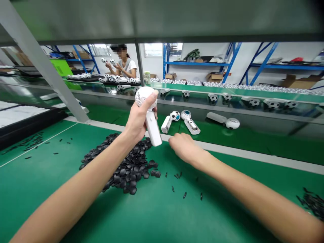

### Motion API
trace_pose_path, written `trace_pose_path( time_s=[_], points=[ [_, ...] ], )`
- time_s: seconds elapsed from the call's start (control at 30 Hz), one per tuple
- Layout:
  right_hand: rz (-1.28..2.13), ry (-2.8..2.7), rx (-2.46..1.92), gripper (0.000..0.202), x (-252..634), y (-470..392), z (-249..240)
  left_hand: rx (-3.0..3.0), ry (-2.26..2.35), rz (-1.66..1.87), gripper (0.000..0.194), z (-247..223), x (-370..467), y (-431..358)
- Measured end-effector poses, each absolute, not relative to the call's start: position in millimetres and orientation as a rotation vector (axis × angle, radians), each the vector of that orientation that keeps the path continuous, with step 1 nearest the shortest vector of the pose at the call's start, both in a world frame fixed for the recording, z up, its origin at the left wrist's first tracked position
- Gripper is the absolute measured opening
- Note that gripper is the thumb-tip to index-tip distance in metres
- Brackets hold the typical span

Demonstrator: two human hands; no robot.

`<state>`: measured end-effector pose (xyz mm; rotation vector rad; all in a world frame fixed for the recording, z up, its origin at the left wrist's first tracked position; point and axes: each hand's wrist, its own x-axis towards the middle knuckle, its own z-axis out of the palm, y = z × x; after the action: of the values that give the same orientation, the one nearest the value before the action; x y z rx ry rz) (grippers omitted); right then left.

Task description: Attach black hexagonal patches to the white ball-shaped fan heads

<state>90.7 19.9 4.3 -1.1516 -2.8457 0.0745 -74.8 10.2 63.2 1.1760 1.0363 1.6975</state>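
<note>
My left hand (141,116) is wrapped round a white handheld device (153,126) with a ball-shaped head and a flat handle, the handle slanting down. Its thumb lies on the head. My right hand (184,145) is closed, low over the bench's far edge; its fingertips are hidden, so I cannot tell what they hold. Under my left forearm lies a heap of black five-sided pieces (129,168). Small black strips (185,195) are scattered below my right hand. Just beyond it are two similar devices with patterned heads, one left (170,121), one right (191,123).
A white device (222,120) lies further right on the green belt (265,141). More black strips (314,202) are piled at the right. A black tray (32,125) and slanted post (48,64) stand left. A shelf (162,20) hangs overhead. Across, a person (124,65) handles ball-headed devices.
</note>
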Motion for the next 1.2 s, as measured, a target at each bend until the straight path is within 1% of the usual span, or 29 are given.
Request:
trace_pose_path(
  time_s=[0.07, 0.13, 0.2, 0.27, 0.3, 0.37, 0.5, 0.6, 0.7, 0.8, 0.93, 1.0, 1.13, 1.2],
  points=[
    [0.188, -2.732, -1.236, 0.021, 113, 16, 15, 1.159, 1.016, 1.677, 0.055, 58, -72, 5],
    [0.363, -2.570, -1.234, 0.020, 132, 9, 26, 1.160, 1.000, 1.642, 0.055, 51, -67, 1],
    [0.650, -2.246, -1.113, 0.016, 146, 2, 36, 1.190, 1.005, 1.584, 0.051, 43, -60, -2],
    [0.893, -1.863, -0.910, 0.018, 152, -2, 41, 1.224, 1.019, 1.527, 0.047, 36, -53, -4],
    [0.958, -1.715, -0.819, 0.021, 153, -3, 42, 1.245, 1.019, 1.502, 0.045, 33, -51, -5],
    [1.000, -1.581, -0.735, 0.024, 152, -2, 41, 1.317, 1.016, 1.476, 0.042, 29, -48, -7],
    [1.067, -1.546, -0.755, 0.033, 144, 1, 31, 1.507, 1.051, 1.487, 0.039, 27, -46, -12],
    [1.131, -1.526, -0.740, 0.044, 138, -2, 26, 1.511, 1.091, 1.507, 0.039, 26, -46, -13],
    [1.185, -1.486, -0.703, 0.048, 132, -8, 23, 1.486, 1.121, 1.558, 0.040, 25, -46, -12],
    [1.177, -1.485, -0.725, 0.047, 125, -12, 20, 1.525, 1.143, 1.582, 0.041, 23, -46, -14],
    [1.140, -1.519, -0.751, 0.040, 121, -15, 15, 1.627, 1.179, 1.550, 0.043, 24, -44, -20],
    [1.166, -1.513, -0.732, 0.039, 122, -17, 14, 1.699, 1.200, 1.519, 0.041, 26, -45, -22],
    [1.243, -1.549, -0.725, 0.037, 129, -18, 20, 1.794, 1.159, 1.492, 0.050, 29, -49, -22],
    [1.289, -1.626, -0.723, 0.033, 136, -17, 27, 1.812, 1.144, 1.491, 0.049, 28, -51, -22]
  ],
)
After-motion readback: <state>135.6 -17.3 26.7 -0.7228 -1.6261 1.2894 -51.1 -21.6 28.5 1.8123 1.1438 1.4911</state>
